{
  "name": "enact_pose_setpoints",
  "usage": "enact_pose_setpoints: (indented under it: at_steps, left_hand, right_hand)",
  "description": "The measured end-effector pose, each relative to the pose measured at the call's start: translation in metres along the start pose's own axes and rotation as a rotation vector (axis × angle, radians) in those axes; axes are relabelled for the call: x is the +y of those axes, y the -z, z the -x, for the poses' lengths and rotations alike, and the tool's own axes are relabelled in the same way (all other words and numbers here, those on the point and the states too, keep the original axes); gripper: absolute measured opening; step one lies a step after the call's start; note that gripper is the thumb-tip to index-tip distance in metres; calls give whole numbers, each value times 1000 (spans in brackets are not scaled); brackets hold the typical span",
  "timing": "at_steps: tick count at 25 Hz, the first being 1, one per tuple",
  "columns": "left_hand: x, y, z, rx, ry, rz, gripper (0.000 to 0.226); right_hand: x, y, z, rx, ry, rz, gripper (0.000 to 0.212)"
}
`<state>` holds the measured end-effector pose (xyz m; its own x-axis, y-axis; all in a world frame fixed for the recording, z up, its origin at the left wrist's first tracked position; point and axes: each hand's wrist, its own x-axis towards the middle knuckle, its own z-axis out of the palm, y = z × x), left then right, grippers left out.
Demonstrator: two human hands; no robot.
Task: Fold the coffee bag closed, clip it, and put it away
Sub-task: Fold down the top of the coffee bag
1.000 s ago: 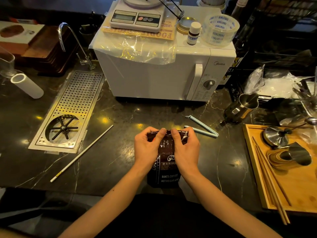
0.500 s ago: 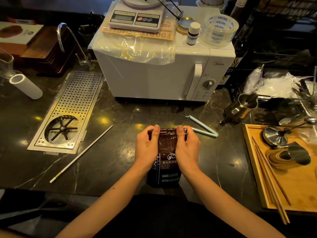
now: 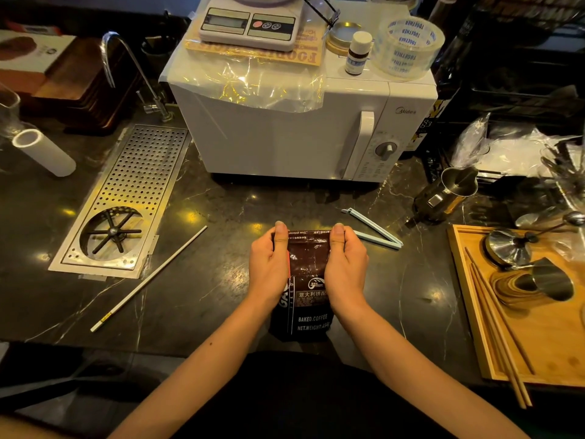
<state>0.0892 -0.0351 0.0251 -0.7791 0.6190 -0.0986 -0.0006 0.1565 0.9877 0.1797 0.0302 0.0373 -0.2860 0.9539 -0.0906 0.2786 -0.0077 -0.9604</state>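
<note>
Currently both hands, left hand (image 3: 268, 264) and right hand (image 3: 345, 264), pinch the glossy dark brown foil coffee bag (image 3: 308, 280) by its top, folding; the open pale blue plastic clip (image 3: 375, 229), just right of the grip, likely comes next.

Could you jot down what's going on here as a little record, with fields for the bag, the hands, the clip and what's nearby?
bag: dark coffee bag upright on the black counter, top flattened
left hand: grips the bag's left edge, thumb at the top
right hand: grips the right edge, thumb at the top
clip: pale blue bag clip, open, lying behind the right hand, untouched
nearby: white microwave behind; wooden tray to the right
</note>
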Motion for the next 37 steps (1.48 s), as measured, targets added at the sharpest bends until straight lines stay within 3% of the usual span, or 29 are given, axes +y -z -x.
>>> enact_pose_setpoints:
  at_steps: [5, 7, 10, 14, 19, 23, 28, 32, 37]
  left_hand:
    - [2, 1, 0, -7, 108, 85, 81]
    - [3, 1, 1, -21, 86, 61, 65]
    - [2, 5, 5, -83, 19, -16, 24]
    - [2, 12, 3, -146, 52, 33, 23]
    - [17, 31, -15, -315, -33, -186, 19]
    - [39, 34, -24, -355, -266, -385, 14]
    - [48, 35, -26, -406, -290, -479, 8]
    - [51, 31, -22, -397, -289, -489, 6]
    - [51, 36, -21, -387, -258, -465, 8]
  right_hand:
    - [2, -1, -2, -10, -47, -69, 42]
    - [4, 0, -3, -21, -24, -69, 40]
    - [6, 2, -3, -37, -18, -77, 40]
    - [6, 18, -11, -230, 4, -105, 29]
    - [-13, 47, -38, -492, 228, 197, 5]
    - [-28, 48, -47, -540, 382, 408, 2]
    - [-34, 50, -49, -637, 472, 440, 10]
    - [-30, 41, -44, -557, 582, 455, 4]
    - [-25, 34, -40, -493, 487, 363, 10]
